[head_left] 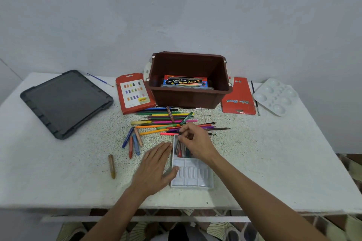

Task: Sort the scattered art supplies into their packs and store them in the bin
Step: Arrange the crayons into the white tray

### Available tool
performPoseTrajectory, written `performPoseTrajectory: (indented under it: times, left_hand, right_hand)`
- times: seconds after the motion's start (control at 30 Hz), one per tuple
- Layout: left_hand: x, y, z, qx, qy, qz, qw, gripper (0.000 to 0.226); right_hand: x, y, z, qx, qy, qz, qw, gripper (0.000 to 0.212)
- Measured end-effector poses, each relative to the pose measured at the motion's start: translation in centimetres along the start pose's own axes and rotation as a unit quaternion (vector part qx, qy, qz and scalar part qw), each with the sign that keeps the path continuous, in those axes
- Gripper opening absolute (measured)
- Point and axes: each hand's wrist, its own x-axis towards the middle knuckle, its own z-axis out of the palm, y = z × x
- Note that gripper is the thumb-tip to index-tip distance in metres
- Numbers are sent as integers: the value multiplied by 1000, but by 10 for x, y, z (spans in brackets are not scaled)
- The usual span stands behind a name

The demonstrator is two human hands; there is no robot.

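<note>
A crayon (180, 133) is pinched in the right hand (197, 143); the tray (193, 181) is steadied by the flat left hand (156, 164). Slotting it in is called for.

An upright brown bin (186, 98) holds a water-colour box (185, 82). Before it, pencils (162, 117) and crayons (135, 141) lie scattered on the worktop (274, 152). Nearer, a white tray (193, 176) holds more in its far half, with a dark crayon (179, 133) at its far edge.

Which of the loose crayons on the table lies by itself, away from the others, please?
The brownish-yellow crayon, alone left of the left hand; the blue and orange crayons lie clustered nearer the pencils.
</note>
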Motion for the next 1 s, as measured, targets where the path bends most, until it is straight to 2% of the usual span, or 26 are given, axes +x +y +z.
performPoseTrajectory:
  times: [0.2, 0.3, 0.57, 0.77, 0.93, 1.0]
  left_hand:
    - [0, -1, 2, -2, -1, 3, 1000, 76]
    - [1, -2, 1, -5, 4, 10, 1000, 73]
    - [0, 0, -1, -11, 7, 15, 1000, 73]
    - [0, 0, 0, -7, 2, 9, 1000, 75]
    - [-1, 0, 1, -12, 6, 3, 1000, 77]
    - [-1, -1, 2, -22, 8, 2, 1000, 78]
  right_hand:
    - [-2, -1, 10, -80, -20, -8, 997, 15]
    - [-3, 0, 14, -131, -14, -41, 990, 20]
    - [-2, 7, 20, -288, 17, -63, 955, 44]
    - [-4, 18, 18, -307, 52, -46, 949, 58]
    - [-12, 26, 18, -281, 116, -68, 950, 60]
    - [-18, 34, 12, -251, 137, -67, 956, 52]
